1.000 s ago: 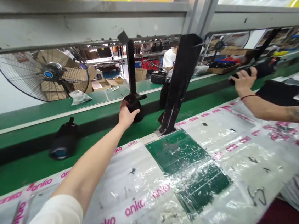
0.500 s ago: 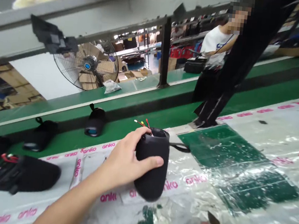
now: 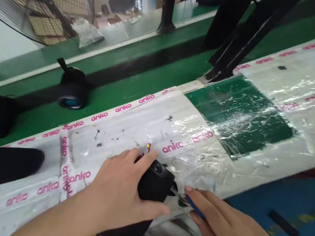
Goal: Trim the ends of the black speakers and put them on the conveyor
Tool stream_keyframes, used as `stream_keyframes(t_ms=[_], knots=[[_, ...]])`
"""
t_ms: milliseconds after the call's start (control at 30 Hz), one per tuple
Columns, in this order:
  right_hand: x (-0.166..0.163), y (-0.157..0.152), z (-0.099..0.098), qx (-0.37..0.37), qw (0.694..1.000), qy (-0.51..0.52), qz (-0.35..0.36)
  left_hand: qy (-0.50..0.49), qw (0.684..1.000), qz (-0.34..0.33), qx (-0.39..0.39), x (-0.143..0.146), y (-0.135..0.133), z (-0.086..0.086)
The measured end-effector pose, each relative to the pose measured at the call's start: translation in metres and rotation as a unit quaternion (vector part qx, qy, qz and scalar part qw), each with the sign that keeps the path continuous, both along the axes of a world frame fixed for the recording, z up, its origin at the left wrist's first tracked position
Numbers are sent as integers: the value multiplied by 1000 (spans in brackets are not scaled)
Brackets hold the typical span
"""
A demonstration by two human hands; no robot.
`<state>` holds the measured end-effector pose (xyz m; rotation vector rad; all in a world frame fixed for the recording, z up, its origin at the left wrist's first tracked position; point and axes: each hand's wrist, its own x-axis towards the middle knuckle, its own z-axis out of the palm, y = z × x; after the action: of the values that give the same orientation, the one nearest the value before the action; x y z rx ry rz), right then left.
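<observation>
My left hand (image 3: 121, 193) is wrapped round a black cylindrical speaker housing (image 3: 154, 183), thumb along its near side. The housing is tilted, its lower part reaching down past the table's front edge. A short wire with a yellow connector (image 3: 148, 146) sticks out beyond my fingers at its top. In my right hand (image 3: 220, 218) is a blue-handled tool (image 3: 193, 205) with a pointed metal tip. Its tip is at the small black strap loop (image 3: 174, 189) on the housing's right side; whether it cuts or only touches cannot be made out.
Another black housing (image 3: 6, 167) lies at the left on the plastic-covered table (image 3: 133, 130). Two more speakers (image 3: 73, 90) rest on the green belt (image 3: 128, 73) behind. A dark slanted post (image 3: 238, 47) and a fan (image 3: 45, 5) stand beyond. A black piece (image 3: 284, 223) is on the blue floor.
My view has tipped downward. The left hand has brought the housing nearer to me and tilted it. My right hand has moved in with the tool against the strap side.
</observation>
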<state>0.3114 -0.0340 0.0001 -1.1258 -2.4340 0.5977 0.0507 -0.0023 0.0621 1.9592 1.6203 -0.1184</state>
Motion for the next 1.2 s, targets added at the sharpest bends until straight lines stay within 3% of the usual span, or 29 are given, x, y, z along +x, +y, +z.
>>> stream_keyframes(t_ms=[67, 133, 333, 533, 933, 1200], knots=[[-9, 8, 10, 92, 994, -54, 38, -46, 999, 2, 7, -4, 2, -5], [-14, 13, 15, 115, 989, -82, 43, -86, 996, 7, 13, -7, 3, -9], [-21, 16, 16, 91, 982, -150, 72, -165, 986, 6, -25, -11, 4, -20], [-27, 23, 30, 91, 980, -161, 72, -198, 979, 21, -46, -12, 3, -22], [-23, 7, 32, 77, 976, -193, 64, -242, 956, 86, -142, -15, 4, -28], [-33, 6, 33, 95, 965, -242, 45, -280, 952, 25, -123, -18, 9, -32]])
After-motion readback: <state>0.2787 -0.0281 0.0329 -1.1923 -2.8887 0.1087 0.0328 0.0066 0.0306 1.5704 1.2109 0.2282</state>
